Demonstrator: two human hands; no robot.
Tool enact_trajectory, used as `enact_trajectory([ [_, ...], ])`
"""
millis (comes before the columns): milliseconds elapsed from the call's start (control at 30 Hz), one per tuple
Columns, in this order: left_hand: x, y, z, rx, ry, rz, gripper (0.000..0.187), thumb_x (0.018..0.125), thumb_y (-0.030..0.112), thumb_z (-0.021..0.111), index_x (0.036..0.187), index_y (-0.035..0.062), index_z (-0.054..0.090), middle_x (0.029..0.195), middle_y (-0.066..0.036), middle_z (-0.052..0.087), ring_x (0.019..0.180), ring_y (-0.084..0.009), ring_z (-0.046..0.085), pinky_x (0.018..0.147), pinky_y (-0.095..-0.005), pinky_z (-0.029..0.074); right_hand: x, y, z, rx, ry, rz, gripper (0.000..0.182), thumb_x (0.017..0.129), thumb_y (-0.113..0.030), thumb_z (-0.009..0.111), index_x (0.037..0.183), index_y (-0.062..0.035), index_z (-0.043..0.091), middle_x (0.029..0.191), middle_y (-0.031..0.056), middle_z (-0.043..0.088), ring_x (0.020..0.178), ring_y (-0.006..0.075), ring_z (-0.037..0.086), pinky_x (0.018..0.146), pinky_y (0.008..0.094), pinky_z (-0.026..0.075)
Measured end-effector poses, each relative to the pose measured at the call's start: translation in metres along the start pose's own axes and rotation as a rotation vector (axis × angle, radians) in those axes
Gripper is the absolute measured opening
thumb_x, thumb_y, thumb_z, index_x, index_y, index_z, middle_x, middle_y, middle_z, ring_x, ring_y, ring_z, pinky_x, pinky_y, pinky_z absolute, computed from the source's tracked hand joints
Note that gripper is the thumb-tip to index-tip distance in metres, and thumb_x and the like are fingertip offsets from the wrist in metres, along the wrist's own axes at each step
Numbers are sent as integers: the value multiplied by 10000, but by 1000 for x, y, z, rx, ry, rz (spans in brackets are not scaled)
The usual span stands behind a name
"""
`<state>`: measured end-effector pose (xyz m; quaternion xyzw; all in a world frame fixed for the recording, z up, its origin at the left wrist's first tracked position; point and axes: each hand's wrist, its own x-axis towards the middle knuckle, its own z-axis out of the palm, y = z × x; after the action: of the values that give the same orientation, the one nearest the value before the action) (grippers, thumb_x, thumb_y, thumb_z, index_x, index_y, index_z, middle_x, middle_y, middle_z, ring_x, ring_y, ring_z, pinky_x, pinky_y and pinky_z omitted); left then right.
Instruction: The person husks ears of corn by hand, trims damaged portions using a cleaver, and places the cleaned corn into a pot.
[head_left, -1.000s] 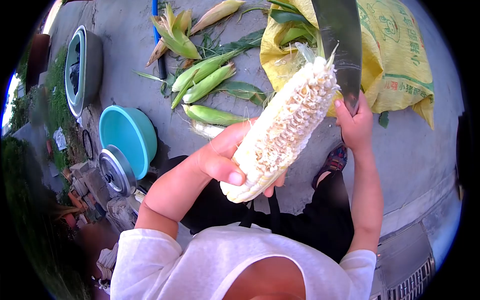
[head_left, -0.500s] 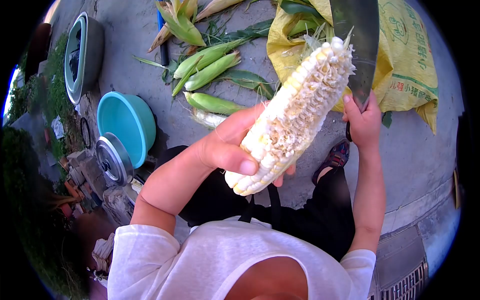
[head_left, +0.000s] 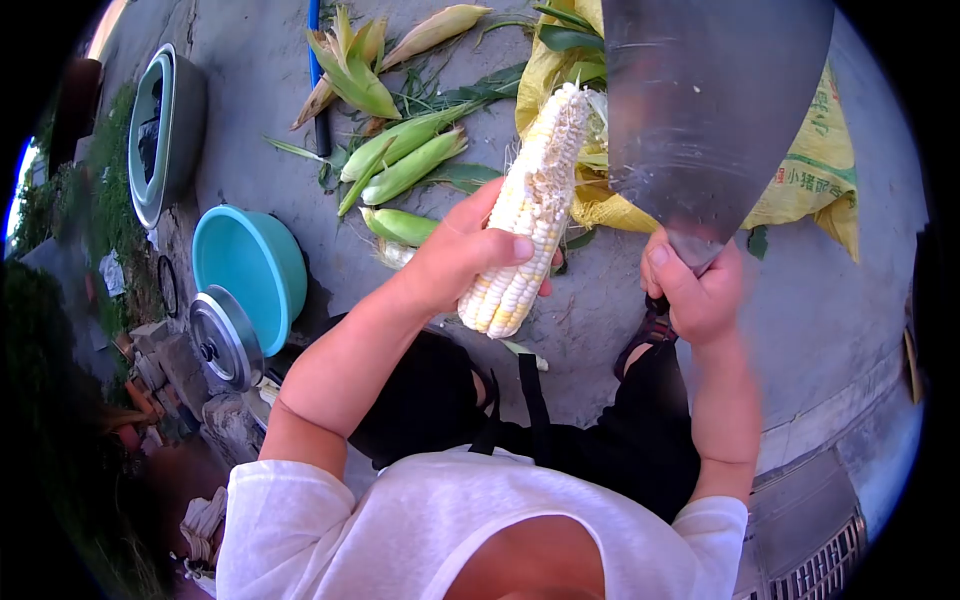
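My left hand (head_left: 478, 250) is closed around a husked ear of corn (head_left: 530, 215), held tilted with its upper end pointing away from me. Whitish-yellow kernels cover its lower part, while the upper right side looks rough and cut. My right hand (head_left: 700, 285) grips the dark handle of a wide cleaver (head_left: 710, 110). The broad face of the blade is turned towards me, just right of the corn and apart from it. Behind the blade lies a yellow woven sack (head_left: 815, 170), partly covered by it.
Green ears of corn in husk (head_left: 415, 165) and loose husks (head_left: 350, 65) lie on the concrete ahead. To the left stand a turquoise basin (head_left: 285, 250), a metal pot lid (head_left: 225, 340) and a grey-green tub (head_left: 185, 130). A metal grate (head_left: 825, 565) is at lower right.
The cleaver has turned from nearly edge-on to show its broad face, and has moved slightly towards me. My left hand has brought the corn left and more upright, away from the blade.
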<state>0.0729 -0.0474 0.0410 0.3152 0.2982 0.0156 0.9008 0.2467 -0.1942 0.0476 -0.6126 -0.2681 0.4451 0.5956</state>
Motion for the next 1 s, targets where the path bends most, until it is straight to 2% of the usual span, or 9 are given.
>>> enact_trajectory([
  [33,1,-1,-1,6,12,-1,592,697,122,581,1229,-12,360,1014,-152,527,873,-229,579,693,-383,546,-2,-1,-1,-2,6,-7,84,828,-59,516,765,-15,484,551,20,456,469,93,434,459,247,387],
  [67,2,-1,-2,10,6,2,592,697,122,581,1229,-12,360,1014,-152,527,873,-229,579,693,-383,546,-4,0,-2,-44,-87,-13,113,822,-42,536,909,2,480,597,4,470,507,77,428,496,229,381],
  [167,5,0,-2,30,3,-76,559,712,114,568,1216,-17,365,1013,-152,529,869,-232,580,697,-388,546,-6,-5,4,-59,-204,2,278,807,-25,560,1069,22,480,635,-13,481,552,60,416,540,212,369],
  [567,4,-2,4,52,43,-44,495,726,95,551,1183,-9,389,993,-135,535,852,-217,585,694,-387,549,0,-6,10,-271,-318,-73,280,779,-54,595,1050,-21,535,577,-33,420,527,68,381,523,223,360],
  [667,4,-5,4,198,65,-34,548,714,191,550,1200,-4,388,982,-166,562,838,-238,602,680,-361,546,1,-7,16,-293,-308,-36,296,786,-67,588,1078,-51,541,560,-20,392,516,81,368,517,230,356],
  [767,7,-16,-4,207,97,-7,530,743,210,574,1201,7,400,981,-157,571,822,-235,606,677,-373,545,0,-2,20,-460,-309,-13,376,752,-54,599,1121,-80,532,619,18,487,540,133,479,538,266,412],
  [867,6,-29,-17,62,126,63,358,795,152,562,1114,11,482,1021,-143,558,883,-219,583,683,-349,525,4,10,27,-599,-298,-278,482,692,-57,641,1155,-90,512,748,53,578,649,216,586,585,325,471],
  [967,7,-45,-37,-171,-254,126,363,838,270,577,1107,37,506,1017,-115,569,888,-209,585,772,-368,516,11,21,29,-586,-245,-504,560,642,-83,678,1172,-109,498,863,66,605,761,267,608,632,372,494],
  [1000,8,-50,-36,-65,-116,112,340,851,267,551,1103,42,508,1030,-110,567,914,-212,575,800,-373,497,11,21,29,-623,-244,-525,567,635,-95,688,1170,-105,500,843,64,603,742,261,607,622,366,492],
])
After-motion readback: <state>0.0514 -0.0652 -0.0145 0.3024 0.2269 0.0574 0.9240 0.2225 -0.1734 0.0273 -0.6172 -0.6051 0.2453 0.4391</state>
